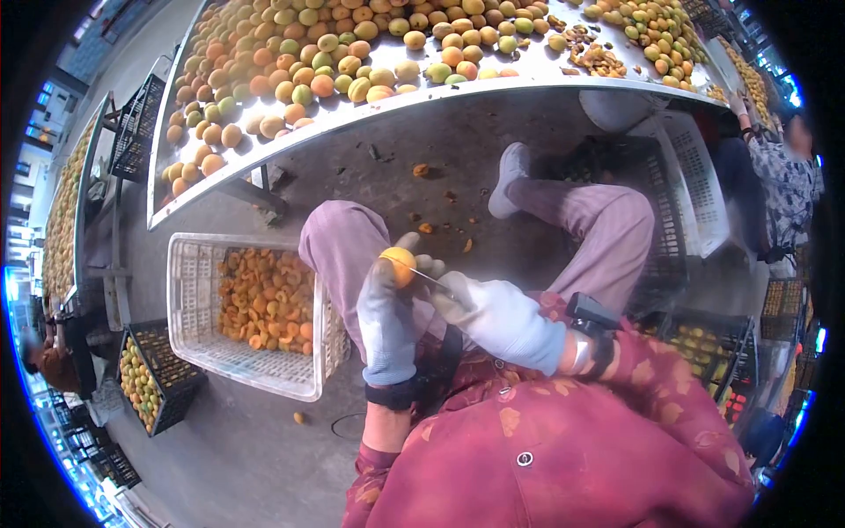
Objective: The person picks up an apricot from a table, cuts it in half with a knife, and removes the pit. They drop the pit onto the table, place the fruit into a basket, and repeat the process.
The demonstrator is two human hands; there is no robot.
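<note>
Both of my hands wear pale, stained gloves and meet above my lap. My left hand [385,308] holds a yellow-orange apricot [399,267] between its fingers, at the end near my left knee. A small knife lies in my right hand [480,308], its thin blade [429,279] reaching to the side of the apricot. The handle is mostly hidden by the glove. Left of my knee, a white plastic crate [242,371] holds many orange apricot halves [264,299].
A metal table [378,104] heaped with whole apricots spans the front. Dark crates of fruit stand at left [180,387] and right [744,356]. Fruit scraps [426,228] lie on the floor. A person [786,176] is at far right, another [60,356] at far left.
</note>
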